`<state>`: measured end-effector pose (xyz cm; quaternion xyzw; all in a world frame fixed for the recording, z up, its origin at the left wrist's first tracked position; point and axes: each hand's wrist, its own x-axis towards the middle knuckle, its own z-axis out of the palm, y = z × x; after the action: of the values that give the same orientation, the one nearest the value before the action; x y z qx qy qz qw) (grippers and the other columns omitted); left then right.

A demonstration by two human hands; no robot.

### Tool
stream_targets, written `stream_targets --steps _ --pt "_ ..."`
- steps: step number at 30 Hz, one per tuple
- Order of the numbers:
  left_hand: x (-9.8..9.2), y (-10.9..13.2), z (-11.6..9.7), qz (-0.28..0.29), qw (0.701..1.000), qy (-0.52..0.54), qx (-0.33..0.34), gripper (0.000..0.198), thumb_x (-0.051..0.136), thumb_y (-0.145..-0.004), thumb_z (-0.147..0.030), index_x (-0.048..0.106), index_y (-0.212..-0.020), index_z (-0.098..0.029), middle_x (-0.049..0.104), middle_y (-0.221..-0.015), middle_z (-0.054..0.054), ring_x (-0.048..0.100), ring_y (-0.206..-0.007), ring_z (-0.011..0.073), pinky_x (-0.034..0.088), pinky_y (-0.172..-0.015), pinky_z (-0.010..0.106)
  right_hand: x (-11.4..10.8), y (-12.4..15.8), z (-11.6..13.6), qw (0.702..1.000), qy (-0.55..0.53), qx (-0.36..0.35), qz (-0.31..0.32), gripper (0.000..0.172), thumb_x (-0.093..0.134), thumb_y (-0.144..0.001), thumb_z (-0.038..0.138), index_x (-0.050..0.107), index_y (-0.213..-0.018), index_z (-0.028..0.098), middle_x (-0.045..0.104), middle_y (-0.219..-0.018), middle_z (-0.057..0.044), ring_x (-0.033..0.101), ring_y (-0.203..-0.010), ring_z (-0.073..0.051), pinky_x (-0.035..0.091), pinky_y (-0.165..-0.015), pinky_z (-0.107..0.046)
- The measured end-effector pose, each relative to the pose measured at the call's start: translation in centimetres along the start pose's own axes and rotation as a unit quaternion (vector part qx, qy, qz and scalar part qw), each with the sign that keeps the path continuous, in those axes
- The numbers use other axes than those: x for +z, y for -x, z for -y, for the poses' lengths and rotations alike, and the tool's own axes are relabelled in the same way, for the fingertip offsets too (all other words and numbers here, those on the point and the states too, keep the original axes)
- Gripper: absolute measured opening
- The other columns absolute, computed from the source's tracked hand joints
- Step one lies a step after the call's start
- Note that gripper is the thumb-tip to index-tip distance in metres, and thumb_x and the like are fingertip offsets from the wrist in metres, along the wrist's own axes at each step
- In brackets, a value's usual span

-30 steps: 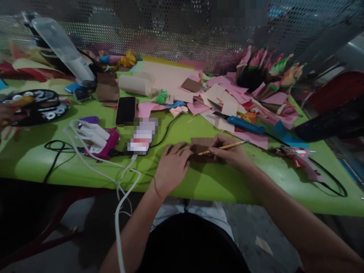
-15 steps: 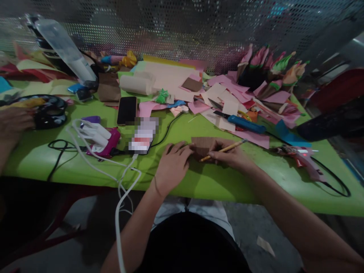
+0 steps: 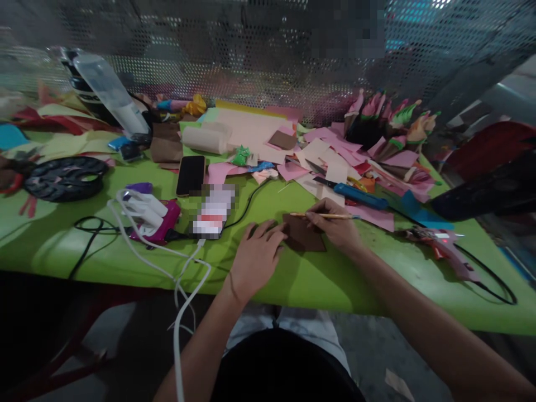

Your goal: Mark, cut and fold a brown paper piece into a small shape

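One slim wooden pencil (image 3: 333,216) is pinched in the right grip (image 3: 342,233), nearly level above the far edge of one matte brown paper piece (image 3: 304,237). The left grip (image 3: 255,254) clasps nothing, its fingers spread flat and reaching that straight-edged piece, which lies between both grips on the glossy green worktop (image 3: 355,290). Beyond and left of the left grip sit two slab-shaped phones: a dark phone (image 3: 190,176) and a lit phone (image 3: 215,215). Right of the right grip lies one pinkish glue gun (image 3: 454,254); beyond that grip, one blue-handled cutter (image 3: 362,195).
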<state>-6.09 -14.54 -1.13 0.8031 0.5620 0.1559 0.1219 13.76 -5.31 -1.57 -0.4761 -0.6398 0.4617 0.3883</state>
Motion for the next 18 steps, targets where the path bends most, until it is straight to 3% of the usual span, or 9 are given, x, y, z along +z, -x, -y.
stream_targets --steps 18 --pt "-0.13 0.0 -0.02 0.005 1.0 0.006 -0.002 0.027 0.046 -0.096 -0.017 0.061 -0.118 -0.021 0.059 -0.142 0.005 0.046 -0.138 0.0258 0.032 -0.115 0.055 0.22 -0.04 -0.07 1.0 0.025 -0.016 0.004 0.037 0.071 -0.076 0.057 0.057 -0.078 0.022 0.063 -0.065 0.0 0.058 -0.057 -0.015 0.045 -0.054 -0.028"
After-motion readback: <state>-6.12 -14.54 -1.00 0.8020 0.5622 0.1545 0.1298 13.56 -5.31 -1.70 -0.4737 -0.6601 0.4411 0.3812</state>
